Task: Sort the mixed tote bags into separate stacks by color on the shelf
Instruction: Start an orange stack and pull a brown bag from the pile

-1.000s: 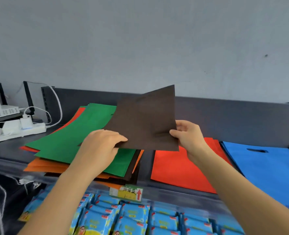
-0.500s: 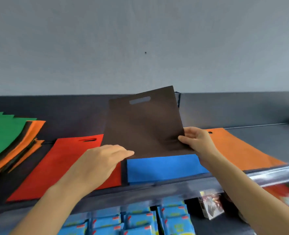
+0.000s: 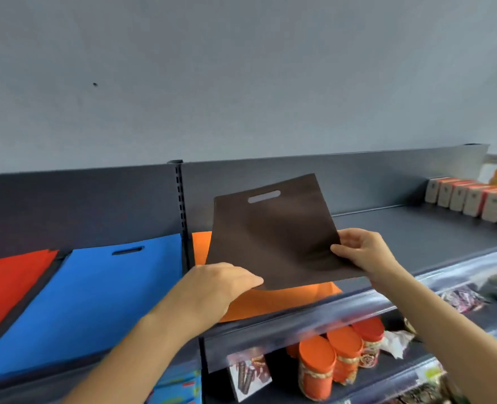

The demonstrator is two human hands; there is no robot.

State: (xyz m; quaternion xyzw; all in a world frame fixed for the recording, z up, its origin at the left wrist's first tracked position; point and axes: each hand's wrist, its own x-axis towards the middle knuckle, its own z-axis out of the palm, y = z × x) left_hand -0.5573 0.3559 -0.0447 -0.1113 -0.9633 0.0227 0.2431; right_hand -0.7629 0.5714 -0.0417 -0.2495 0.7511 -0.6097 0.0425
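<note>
both hands pinch the brown tote bag [image 3: 273,237] above the orange tote bag [image 3: 273,301]: left hand [image 3: 215,284] at the lower edge, right hand [image 3: 364,252] at the right edge.

The brown bag [image 3: 273,237] hid most of the orange bag [image 3: 270,301] under it; the fingertips of the left hand [image 3: 215,284] were lost beneath its near corner; far left of the brown bag, the red bag [image 3: 5,284] was cut by the picture's edge; to its right, the boxes [image 3: 472,202] ran out of view, labels unreadable; below it, the jars [image 3: 317,365] were blurred.
</note>
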